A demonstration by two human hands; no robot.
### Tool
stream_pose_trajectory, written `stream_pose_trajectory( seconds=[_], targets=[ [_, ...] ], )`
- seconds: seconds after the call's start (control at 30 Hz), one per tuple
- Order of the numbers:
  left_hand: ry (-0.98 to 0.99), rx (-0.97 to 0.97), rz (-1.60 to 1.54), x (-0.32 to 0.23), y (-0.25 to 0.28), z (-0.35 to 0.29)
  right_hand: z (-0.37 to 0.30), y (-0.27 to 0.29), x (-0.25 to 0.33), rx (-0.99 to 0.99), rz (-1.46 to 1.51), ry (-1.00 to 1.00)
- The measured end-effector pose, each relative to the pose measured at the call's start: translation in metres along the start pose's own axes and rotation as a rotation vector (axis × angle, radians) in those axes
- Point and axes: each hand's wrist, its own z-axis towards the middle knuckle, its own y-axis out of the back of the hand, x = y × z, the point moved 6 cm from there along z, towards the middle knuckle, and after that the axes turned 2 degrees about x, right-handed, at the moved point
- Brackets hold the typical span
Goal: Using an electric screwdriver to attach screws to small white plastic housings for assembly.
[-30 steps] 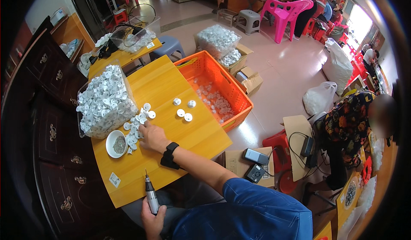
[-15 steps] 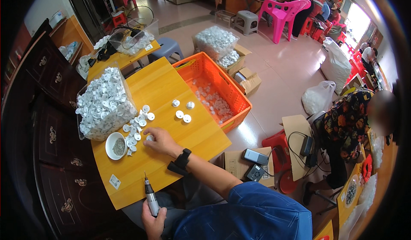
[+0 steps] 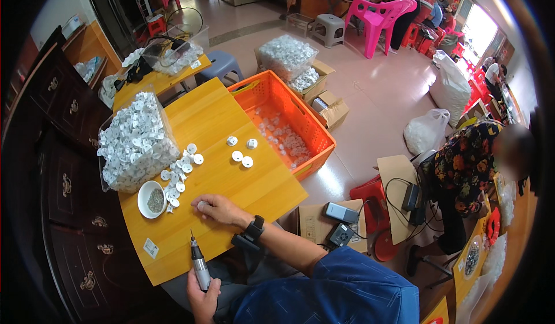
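Observation:
My left hand [image 3: 202, 298] is wrapped round a silver and black electric screwdriver [image 3: 200, 269], its thin bit pointing up and away at the near table edge. My right hand [image 3: 224, 211], with a black band on its wrist, is low over the yellow tabletop [image 3: 260, 188]. Its fingers are closed on a small white plastic piece [image 3: 202, 206], mostly hidden by them. Left of that hand lies a loose pile of white round-headed plastic pieces [image 3: 180, 173]. A white bowl [image 3: 143, 201] of small metal screws stands beside the pile. Several white pieces [image 3: 237, 156] are set apart farther right.
A clear bin [image 3: 136, 142] heaped with white pieces stands at the table's left. An orange crate [image 3: 315, 156] with some pieces inside adjoins the far right edge. Dark drawers [image 3: 69, 185] line the left. A co-worker [image 3: 462, 162] is at the right, near a cardboard box [image 3: 315, 223].
My right hand has drawn back toward me from the loose pile, with the white plastic piece in its fingers. The left hand and screwdriver have hardly moved; the view has shifted slightly.

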Motion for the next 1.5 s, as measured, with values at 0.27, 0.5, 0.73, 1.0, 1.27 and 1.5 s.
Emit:
stream_pose_trajectory(
  seconds=[0.27, 0.5, 0.73, 1.0, 1.27, 1.5],
  targets=[
    [0.091, -0.054, 0.01, -0.012, -0.005, 0.014, -0.007, 0.001, 0.011, 0.0, 0.091, -0.021],
    [0.131, 0.008, -0.062, -0.009, -0.008, 0.018, -0.009, 0.002, 0.01, -0.051, -0.143, 0.037],
    [0.153, 0.008, -0.056, -0.013, -0.01, 0.018, -0.007, 0.004, 0.016, -0.14, -0.155, 0.141],
    [0.134, 0.004, -0.078, -0.011, -0.01, 0.018, -0.012, 0.003, 0.021, -0.087, -0.144, 0.05],
    [0.183, -0.007, -0.087, -0.007, -0.005, 0.016, -0.004, -0.002, 0.0, -0.118, -0.02, 0.054],
    [0.076, 0.124, -0.048, -0.004, -0.014, 0.032, -0.011, 0.015, 0.011, -0.182, 0.152, -0.02]
  ],
)
